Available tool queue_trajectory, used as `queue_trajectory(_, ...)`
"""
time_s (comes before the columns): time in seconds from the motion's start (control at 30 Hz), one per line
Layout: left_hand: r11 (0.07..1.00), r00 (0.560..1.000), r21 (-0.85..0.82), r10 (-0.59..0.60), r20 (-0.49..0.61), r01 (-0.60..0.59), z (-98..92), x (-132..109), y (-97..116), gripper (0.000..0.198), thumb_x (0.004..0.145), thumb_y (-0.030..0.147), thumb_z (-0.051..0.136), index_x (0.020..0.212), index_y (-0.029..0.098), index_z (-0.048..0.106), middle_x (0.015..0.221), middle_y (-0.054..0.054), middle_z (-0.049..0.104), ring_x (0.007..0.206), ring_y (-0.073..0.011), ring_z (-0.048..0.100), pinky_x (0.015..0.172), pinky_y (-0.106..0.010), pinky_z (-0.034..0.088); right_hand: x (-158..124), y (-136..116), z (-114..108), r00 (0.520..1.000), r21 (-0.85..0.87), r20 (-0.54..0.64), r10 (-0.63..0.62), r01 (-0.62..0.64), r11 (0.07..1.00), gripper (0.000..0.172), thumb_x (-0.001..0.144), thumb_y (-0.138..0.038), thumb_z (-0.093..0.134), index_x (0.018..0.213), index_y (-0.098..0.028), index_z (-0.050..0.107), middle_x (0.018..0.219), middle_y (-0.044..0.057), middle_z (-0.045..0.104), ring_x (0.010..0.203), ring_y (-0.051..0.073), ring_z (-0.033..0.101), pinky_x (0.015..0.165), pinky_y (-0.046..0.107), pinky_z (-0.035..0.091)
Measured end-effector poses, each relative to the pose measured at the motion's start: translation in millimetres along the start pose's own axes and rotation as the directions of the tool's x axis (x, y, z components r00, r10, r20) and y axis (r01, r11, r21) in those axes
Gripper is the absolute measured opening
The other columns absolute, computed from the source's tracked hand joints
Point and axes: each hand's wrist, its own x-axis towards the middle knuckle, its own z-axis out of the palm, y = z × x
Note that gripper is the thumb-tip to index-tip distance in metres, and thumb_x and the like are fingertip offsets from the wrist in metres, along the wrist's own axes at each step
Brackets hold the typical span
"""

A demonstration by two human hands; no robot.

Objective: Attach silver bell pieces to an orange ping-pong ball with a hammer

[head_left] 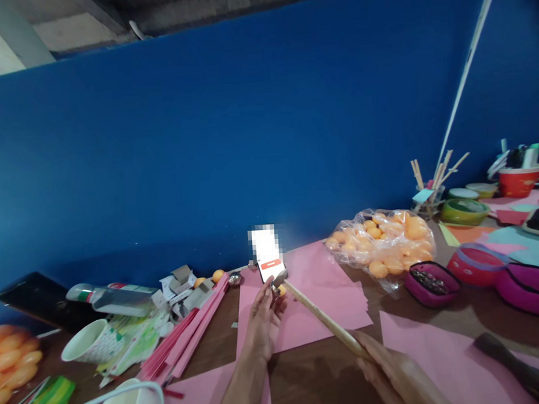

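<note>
My right hand (386,364) is wrapped round the pale wooden handle (327,322) of a tool that slants up to the left. A dark metallic end (280,278) shows at its far tip, so it looks like a hammer. Beside that tip my left hand (266,316) curls its fingers about a small orange ball (281,290), partly hidden by them. Just behind the fingertips a phone (271,265) with a bright, pixelated screen leans near the blue wall. Pink paper sheets (320,302) lie under both the ball and the tool head.
A clear bag of orange balls (380,244) sits right of centre, near a magenta pouch (431,284) holding small dark pieces. Pink strips (190,336), a plastic bottle (116,299) and a paper cup (90,341) crowd the left. A dark object (508,361) lies at lower right.
</note>
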Motion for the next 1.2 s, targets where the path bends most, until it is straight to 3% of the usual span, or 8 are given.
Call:
queue_trajectory(0.2, 1.0, 0.999, 0.028, 0.002, 0.053, -0.004, 0.9, -2.4, 1.7, 0.042, 0.069, 0.023, 0.066, 0.111, 0.025, 0.058, 0.104, -0.005, 0.063, 0.081, -0.0127, 0.06, 0.078, -0.027, 0.046, 0.4, -17.0, -8.0, 1.0, -0.034, -0.025, 0.002, -0.003, 0.999, 0.03, 0.089, -0.031, 0.028, 0.106, -0.023, 0.052, 0.071, 0.004, 0.065, 0.058, 0.016, 0.061, 0.054, 0.022, 0.049)
queue_trajectory(0.33, 0.999, 0.998, 0.038, 0.004, 0.06, -0.006, 0.8, -3.2, 2.0, 0.049, 0.068, 0.025, 0.067, 0.116, 0.027, 0.054, 0.091, -0.004, 0.065, 0.08, -0.0139, 0.061, 0.078, -0.028, 0.046, 0.2, -27.0, -14.9, 0.999, -0.028, -0.052, 0.003, -0.005, 1.0, 0.03, 0.089, -0.032, 0.028, 0.103, -0.024, 0.054, 0.076, 0.005, 0.066, 0.063, 0.018, 0.064, 0.057, 0.024, 0.05)
queue_trajectory(0.53, 0.998, 0.999, 0.057, 0.024, 0.044, -0.026, -0.3, -2.1, 2.2, 0.045, 0.07, 0.022, 0.066, 0.114, 0.025, 0.056, 0.101, -0.004, 0.064, 0.078, -0.0101, 0.061, 0.077, -0.023, 0.047, 2.9, -13.5, -10.3, 1.0, -0.035, -0.028, -0.014, 0.013, 0.999, 0.027, 0.087, -0.035, 0.032, 0.094, -0.025, 0.056, 0.068, 0.003, 0.066, 0.058, 0.018, 0.064, 0.051, 0.023, 0.049)
queue_trajectory(0.67, 0.999, 1.0, 0.031, 0.029, -0.007, -0.029, 1.4, -1.5, 3.7, 0.042, 0.071, 0.025, 0.064, 0.113, 0.021, 0.058, 0.1, -0.007, 0.065, 0.082, -0.013, 0.062, 0.08, -0.024, 0.048, 3.5, -2.8, -8.7, 0.999, -0.041, 0.023, -0.032, 0.033, 0.999, 0.026, 0.087, -0.033, 0.033, 0.098, -0.023, 0.055, 0.07, 0.003, 0.066, 0.059, 0.017, 0.064, 0.051, 0.022, 0.049)
queue_trajectory(0.83, 0.998, 0.999, 0.048, 0.027, 0.024, -0.028, 0.9, -2.1, 3.5, 0.043, 0.069, 0.02, 0.065, 0.111, 0.023, 0.058, 0.105, -0.006, 0.064, 0.087, -0.0138, 0.061, 0.083, -0.026, 0.047, 4.3, -2.3, -10.0, 0.998, -0.041, 0.053, -0.025, 0.027, 0.999, 0.026, 0.086, -0.033, 0.035, 0.099, -0.023, 0.055, 0.068, 0.002, 0.066, 0.055, 0.015, 0.062, 0.049, 0.02, 0.047)
queue_trajectory(1.07, 0.999, 0.998, 0.042, 0.031, 0.061, -0.034, 0.2, -2.8, 3.0, 0.046, 0.068, 0.023, 0.067, 0.113, 0.023, 0.057, 0.098, -0.005, 0.064, 0.076, -0.011, 0.061, 0.074, -0.023, 0.047, 0.8, -18.9, -14.0, 0.999, -0.073, -0.025, -0.021, 0.019, 0.997, 0.031, 0.089, -0.032, 0.029, 0.098, -0.022, 0.056, 0.074, 0.004, 0.067, 0.064, 0.017, 0.065, 0.057, 0.022, 0.049)
queue_trajectory(1.2, 0.998, 0.998, 0.042, 0.036, 0.041, -0.038, -0.4, -1.4, 2.4, 0.043, 0.065, 0.021, 0.07, 0.107, 0.022, 0.06, 0.093, -0.004, 0.065, 0.074, -0.0107, 0.061, 0.071, -0.022, 0.048, -2.2, -0.5, -6.3, 0.997, -0.11, -0.023, -0.068, 0.065, 0.992, 0.029, 0.088, -0.034, 0.034, 0.103, -0.022, 0.055, 0.077, 0.005, 0.068, 0.066, 0.017, 0.065, 0.055, 0.02, 0.05)
